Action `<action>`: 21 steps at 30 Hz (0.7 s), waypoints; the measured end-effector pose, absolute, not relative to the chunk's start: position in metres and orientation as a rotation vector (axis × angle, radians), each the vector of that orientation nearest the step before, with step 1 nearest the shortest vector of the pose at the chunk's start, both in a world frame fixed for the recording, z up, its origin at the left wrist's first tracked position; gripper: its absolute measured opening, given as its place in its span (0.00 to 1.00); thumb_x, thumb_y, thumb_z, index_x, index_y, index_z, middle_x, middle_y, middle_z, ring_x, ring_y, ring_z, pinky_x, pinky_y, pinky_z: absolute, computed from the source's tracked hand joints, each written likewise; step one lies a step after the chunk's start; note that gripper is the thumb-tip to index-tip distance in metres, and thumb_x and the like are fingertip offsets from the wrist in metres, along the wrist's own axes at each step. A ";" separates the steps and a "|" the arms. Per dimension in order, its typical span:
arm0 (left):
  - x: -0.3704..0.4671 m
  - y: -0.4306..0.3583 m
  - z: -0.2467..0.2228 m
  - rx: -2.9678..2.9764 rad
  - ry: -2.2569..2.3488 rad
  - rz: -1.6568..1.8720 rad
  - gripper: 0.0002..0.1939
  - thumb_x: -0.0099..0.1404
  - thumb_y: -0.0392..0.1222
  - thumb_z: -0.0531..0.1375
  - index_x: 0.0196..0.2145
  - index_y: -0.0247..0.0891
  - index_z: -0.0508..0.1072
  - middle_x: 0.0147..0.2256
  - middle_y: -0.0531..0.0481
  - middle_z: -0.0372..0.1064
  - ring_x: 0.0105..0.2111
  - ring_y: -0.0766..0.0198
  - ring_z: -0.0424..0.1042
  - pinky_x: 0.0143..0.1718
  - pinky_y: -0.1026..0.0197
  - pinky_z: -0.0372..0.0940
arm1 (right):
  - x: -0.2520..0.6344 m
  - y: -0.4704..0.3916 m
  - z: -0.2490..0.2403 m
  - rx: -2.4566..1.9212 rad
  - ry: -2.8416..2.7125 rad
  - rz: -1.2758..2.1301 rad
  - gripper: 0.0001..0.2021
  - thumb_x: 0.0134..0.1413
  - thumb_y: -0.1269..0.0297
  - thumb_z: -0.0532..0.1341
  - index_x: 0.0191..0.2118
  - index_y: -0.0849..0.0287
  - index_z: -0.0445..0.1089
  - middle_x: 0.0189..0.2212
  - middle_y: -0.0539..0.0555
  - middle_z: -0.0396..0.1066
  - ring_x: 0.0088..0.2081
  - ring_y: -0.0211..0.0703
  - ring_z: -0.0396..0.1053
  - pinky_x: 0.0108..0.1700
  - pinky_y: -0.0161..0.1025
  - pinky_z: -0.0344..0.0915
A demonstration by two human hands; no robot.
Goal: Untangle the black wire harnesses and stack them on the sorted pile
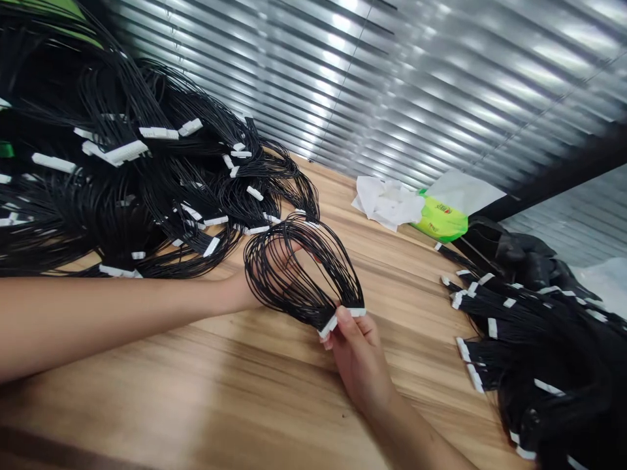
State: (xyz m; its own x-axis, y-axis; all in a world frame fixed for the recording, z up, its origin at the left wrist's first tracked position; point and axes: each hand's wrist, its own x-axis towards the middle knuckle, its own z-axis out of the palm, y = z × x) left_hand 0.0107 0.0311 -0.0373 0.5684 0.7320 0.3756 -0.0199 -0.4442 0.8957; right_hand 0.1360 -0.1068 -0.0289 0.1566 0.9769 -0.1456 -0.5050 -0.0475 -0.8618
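A looped bundle of thin black wires [298,274] with white connectors at its ends is held above the wooden table. My right hand [360,349] pinches two white connectors [353,312] of this bundle between thumb and fingers. Behind and partly inside the wire loop is my left hand [264,274], its fingers largely covered by the wires, so their grip cannot be made out.
A large heap of black wire bundles [147,176] with white connectors fills the left side of the wooden table [274,405]. More bundles [548,346] lie at the right. White tissues [386,201] and a green packet [442,219] sit at the back, before metallic blinds [318,78].
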 end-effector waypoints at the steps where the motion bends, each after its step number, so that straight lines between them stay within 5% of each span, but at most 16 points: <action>1: 0.011 0.032 -0.039 1.813 0.552 0.968 0.09 0.64 0.40 0.57 0.36 0.36 0.75 0.41 0.44 0.75 0.43 0.58 0.72 0.50 0.52 0.68 | 0.136 -0.106 -0.028 -0.965 -0.609 1.341 0.12 0.50 0.55 0.68 0.23 0.55 0.77 0.18 0.47 0.71 0.21 0.30 0.61 0.25 0.29 0.56; 14: 0.006 0.025 -0.043 1.409 0.444 0.762 0.07 0.67 0.36 0.56 0.37 0.30 0.72 0.35 0.46 0.77 0.30 0.68 0.75 0.31 0.67 0.71 | 0.136 -0.107 -0.026 -0.955 -0.566 1.332 0.11 0.52 0.57 0.67 0.24 0.55 0.77 0.18 0.46 0.72 0.20 0.29 0.60 0.24 0.29 0.56; 21: 0.002 0.026 -0.042 1.367 0.504 0.755 0.04 0.62 0.33 0.62 0.36 0.30 0.74 0.30 0.51 0.75 0.30 0.70 0.74 0.32 0.69 0.71 | 0.136 -0.110 -0.029 -1.021 -0.602 1.273 0.11 0.53 0.56 0.66 0.25 0.55 0.77 0.19 0.45 0.71 0.21 0.28 0.62 0.24 0.27 0.57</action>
State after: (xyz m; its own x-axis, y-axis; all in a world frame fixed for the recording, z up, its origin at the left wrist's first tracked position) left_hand 0.0017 0.0260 -0.0424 0.6722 0.7331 0.1037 -0.1854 0.0311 0.9822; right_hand 0.1364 -0.1096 -0.0293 0.2347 0.9588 -0.1599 -0.4841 -0.0273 -0.8746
